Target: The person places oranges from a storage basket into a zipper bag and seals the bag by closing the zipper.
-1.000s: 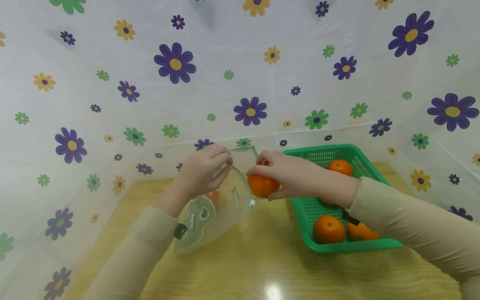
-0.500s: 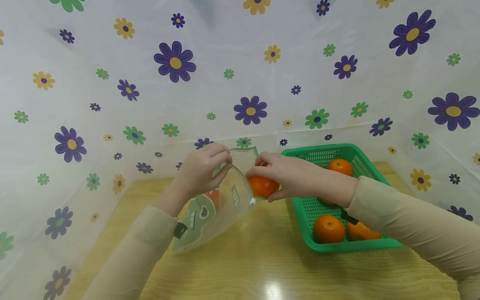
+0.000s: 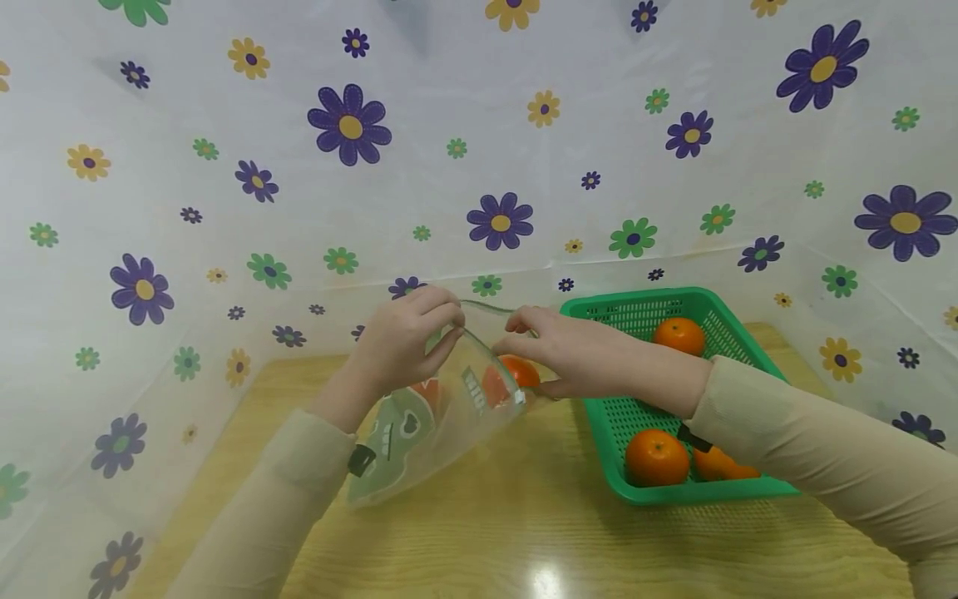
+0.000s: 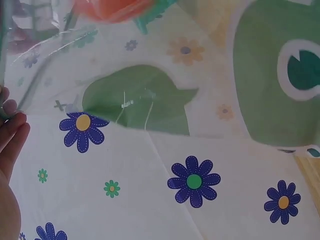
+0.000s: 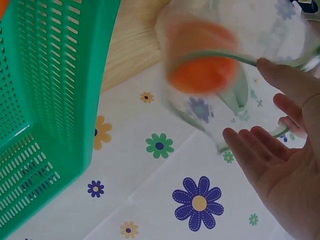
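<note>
My left hand (image 3: 407, 337) pinches the top edge of a clear zip bag (image 3: 456, 433) with green printing, its mouth spread apart. Just inside the mouth is an orange (image 3: 524, 372), partly seen through the plastic; in the right wrist view this same orange (image 5: 202, 75) is blurred. My right hand (image 3: 580, 353) is beside the opening, thumb and fingers apart, with the orange out of its grasp. The right wrist view shows those fingers (image 5: 245, 150) extended at the bag's rim. In the left wrist view, the printed plastic (image 4: 135, 100) stretches away from the fingertips.
To the right, under my right forearm, stands a green plastic basket (image 3: 615, 484). It holds several oranges, one at the back (image 3: 679, 334) and one at the front (image 3: 657, 457). A wooden table (image 3: 479, 549) lies below, with a flowered sheet (image 3: 419, 191) behind.
The orange has left my right hand and dropped into the bag's mouth. My right fingers have spread, and the mouth's near edge has shifted slightly right. My left hand has stayed put.
</note>
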Available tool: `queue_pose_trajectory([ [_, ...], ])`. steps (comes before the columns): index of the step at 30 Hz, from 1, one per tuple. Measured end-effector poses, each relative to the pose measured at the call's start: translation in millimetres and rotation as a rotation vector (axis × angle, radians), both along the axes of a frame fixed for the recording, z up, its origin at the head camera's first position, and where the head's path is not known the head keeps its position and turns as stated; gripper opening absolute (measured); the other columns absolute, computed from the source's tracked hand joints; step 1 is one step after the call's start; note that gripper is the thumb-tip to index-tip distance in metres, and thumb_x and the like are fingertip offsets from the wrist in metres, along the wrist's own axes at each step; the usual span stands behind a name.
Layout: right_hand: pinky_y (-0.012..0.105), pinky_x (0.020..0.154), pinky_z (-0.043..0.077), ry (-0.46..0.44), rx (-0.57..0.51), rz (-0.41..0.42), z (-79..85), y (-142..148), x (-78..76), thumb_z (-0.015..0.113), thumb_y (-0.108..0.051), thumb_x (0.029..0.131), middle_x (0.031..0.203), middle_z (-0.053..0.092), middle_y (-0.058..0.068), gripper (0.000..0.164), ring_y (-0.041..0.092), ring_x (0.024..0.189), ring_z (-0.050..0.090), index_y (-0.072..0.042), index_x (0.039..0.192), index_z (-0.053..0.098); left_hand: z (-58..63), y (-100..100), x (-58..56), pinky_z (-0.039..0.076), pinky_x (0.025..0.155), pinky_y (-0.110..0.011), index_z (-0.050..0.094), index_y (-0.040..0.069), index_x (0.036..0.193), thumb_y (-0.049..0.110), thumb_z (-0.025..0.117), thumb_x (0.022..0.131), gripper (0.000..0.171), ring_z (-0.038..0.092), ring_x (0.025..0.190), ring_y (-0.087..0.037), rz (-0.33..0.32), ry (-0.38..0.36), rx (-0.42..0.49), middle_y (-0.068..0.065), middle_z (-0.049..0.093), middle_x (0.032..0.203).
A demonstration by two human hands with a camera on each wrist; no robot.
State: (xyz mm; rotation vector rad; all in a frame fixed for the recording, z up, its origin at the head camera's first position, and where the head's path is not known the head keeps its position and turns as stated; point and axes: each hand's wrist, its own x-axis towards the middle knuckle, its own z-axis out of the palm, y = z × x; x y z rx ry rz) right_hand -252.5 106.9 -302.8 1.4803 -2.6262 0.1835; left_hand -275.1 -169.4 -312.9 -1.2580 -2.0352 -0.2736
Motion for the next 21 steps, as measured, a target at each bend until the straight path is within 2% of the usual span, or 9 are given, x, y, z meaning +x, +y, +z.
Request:
queue_pose_trajectory([
  [5, 0.032, 0.086, 0.064, 0.023, 0.021, -0.013, -3.6, 1.2, -1.3, 0.086, -0.020, 0.091, 0.142, 0.056, 0.013, 0.061, 0.026, 0.117, 0.063, -0.021, 0.145, 0.058, -1.9, 1.0, -1.4, 0.065, 0.078, -0.034, 0.070, 0.005, 0.091, 0.002, 0.078, 0.087, 0.010, 0.071, 0.088, -0.025, -0.014, 0.005, -0.002, -0.008, 0.072, 0.095],
  [8, 0.030, 0.083, 0.064, 0.028, 0.019, -0.010, -5.5, 2.5, -2.3, 0.086, -0.019, 0.090, 0.141, 0.056, 0.013, 0.061, 0.025, 0.114, 0.063, -0.021, 0.144, 0.058, -0.2, 0.0, -2.1, 0.065, 0.081, -0.037, 0.070, 0.004, 0.092, 0.000, 0.077, 0.086, 0.010, 0.071, 0.090, -0.027, -0.020, 0.007, 0.009, -0.010, 0.072, 0.095],
  [13, 0.029, 0.083, 0.064, 0.019, 0.035, -0.021, -5.0, 3.8, -1.3, 0.088, -0.021, 0.089, 0.142, 0.056, 0.012, 0.063, 0.025, 0.116, 0.062, -0.022, 0.144, 0.059, 4.4, -1.5, -1.2, 0.065, 0.081, -0.038, 0.071, 0.004, 0.092, 0.001, 0.077, 0.087, 0.009, 0.071, 0.091, -0.028, -0.005, 0.003, 0.022, -0.010, 0.072, 0.096],
  [21, 0.031, 0.082, 0.064, 0.027, 0.047, -0.014, -7.0, 5.1, -0.4, 0.088, -0.026, 0.089, 0.145, 0.055, 0.013, 0.065, 0.028, 0.119, 0.062, -0.021, 0.146, 0.057, 4.2, -0.8, -1.3, 0.065, 0.075, -0.036, 0.070, 0.005, 0.092, 0.002, 0.077, 0.088, 0.008, 0.070, 0.088, -0.026, -0.013, -0.006, 0.021, -0.009, 0.072, 0.095],
])
